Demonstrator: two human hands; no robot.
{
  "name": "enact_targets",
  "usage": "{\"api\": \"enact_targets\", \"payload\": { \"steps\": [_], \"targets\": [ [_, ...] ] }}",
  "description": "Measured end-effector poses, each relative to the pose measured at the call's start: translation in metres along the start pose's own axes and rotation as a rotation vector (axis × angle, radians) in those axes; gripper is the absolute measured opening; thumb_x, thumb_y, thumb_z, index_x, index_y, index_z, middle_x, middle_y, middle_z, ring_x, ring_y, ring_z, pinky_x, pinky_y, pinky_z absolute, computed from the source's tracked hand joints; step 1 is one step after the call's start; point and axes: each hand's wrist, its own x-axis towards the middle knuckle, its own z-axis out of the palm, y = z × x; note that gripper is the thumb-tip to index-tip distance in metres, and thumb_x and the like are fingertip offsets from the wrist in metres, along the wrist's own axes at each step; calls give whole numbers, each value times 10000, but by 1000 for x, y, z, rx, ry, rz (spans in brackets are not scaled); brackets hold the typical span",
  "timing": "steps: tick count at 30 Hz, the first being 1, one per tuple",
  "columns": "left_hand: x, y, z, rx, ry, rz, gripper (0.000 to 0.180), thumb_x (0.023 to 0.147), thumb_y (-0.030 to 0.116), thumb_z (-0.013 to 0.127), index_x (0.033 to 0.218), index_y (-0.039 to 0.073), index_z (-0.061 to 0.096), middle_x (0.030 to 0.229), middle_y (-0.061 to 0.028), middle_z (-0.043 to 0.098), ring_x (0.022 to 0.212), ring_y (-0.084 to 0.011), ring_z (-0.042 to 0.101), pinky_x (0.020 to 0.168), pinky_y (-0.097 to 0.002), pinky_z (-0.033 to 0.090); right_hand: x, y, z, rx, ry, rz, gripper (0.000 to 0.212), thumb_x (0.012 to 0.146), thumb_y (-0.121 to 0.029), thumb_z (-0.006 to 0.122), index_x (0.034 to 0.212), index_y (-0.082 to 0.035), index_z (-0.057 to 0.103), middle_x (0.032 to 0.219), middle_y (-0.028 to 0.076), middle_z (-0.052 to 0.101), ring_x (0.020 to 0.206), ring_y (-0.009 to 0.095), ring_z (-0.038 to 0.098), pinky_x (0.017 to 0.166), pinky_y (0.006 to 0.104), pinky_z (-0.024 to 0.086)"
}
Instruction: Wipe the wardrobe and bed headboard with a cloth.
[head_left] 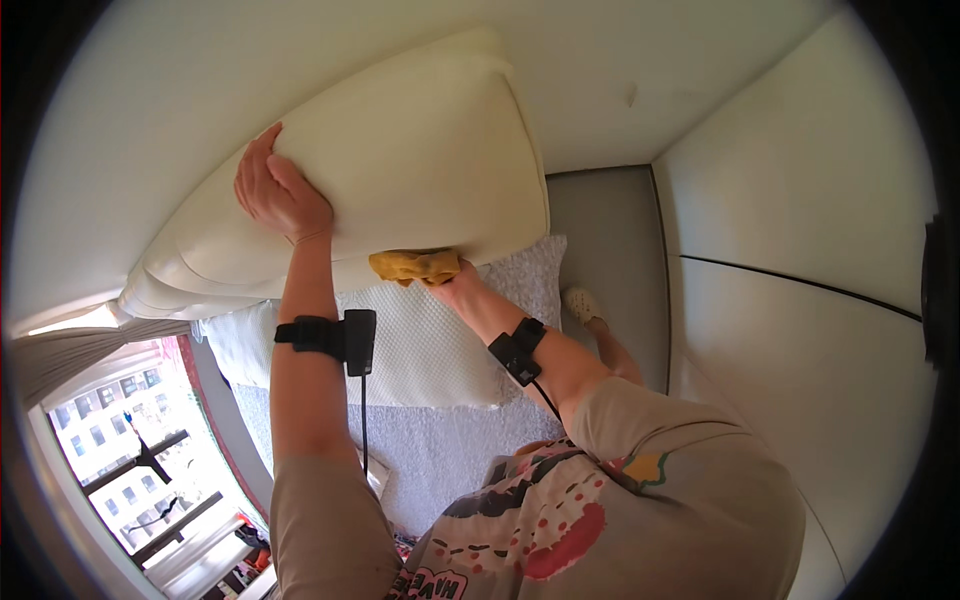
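A cream padded headboard with a smooth, leather-like surface stretches across the upper middle of the view. Against its face, toward the upper left, my left hand rests with fingers extended and slightly bent, holding nothing. Lower down, my right hand grips a mustard-brown cloth at the headboard's lower front. The cloth is bunched and covers most of my right fingers. Just below it lies a white textured pillow.
Grey-white bedding spreads under the pillow. A window with a curtain is at the lower left. Pale cabinet panels stand on the right, beside a strip of grey floor. One of my feet, in a light shoe, shows there.
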Motion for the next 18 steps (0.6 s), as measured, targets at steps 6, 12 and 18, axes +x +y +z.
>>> {"api": "enact_targets", "payload": {
  "steps": [6, 12, 18],
  "targets": [
    [5, -41, -19, 29, 34, 15, 351, 944, 186, 445, 1098, 136, 757, 1126, -45, 729, 1143, -275, 621, 1075, -420, 394, -16, -19, 24, -10, -163, 51, 515, 1092, -404, 356, 1450, -57, 485, 1508, 157, 491, 1374, 351, 485, 1163, 560, 391],
    [-2, -87, -32, -7, 53, 14, 355, 962, 214, 439, 1120, 154, 752, 1170, -44, 717, 1157, -273, 616, 1076, -416, 388, -80, -95, 70, -404, -6, -446, 417, 1088, -317, 394, 1318, 1, 534, 1346, 182, 588, 1250, 347, 586, 1058, 552, 498],
    [-4, -106, -53, -19, 142, 11, 272, 907, 172, 528, 1052, 125, 754, 1087, -52, 726, 1097, -276, 640, 1039, -420, 419, -197, -11, 142, -829, -354, -999, 456, 1078, -295, 365, 1415, -2, 456, 1424, 188, 533, 1307, 353, 549, 1068, 530, 482]
  ]
}}
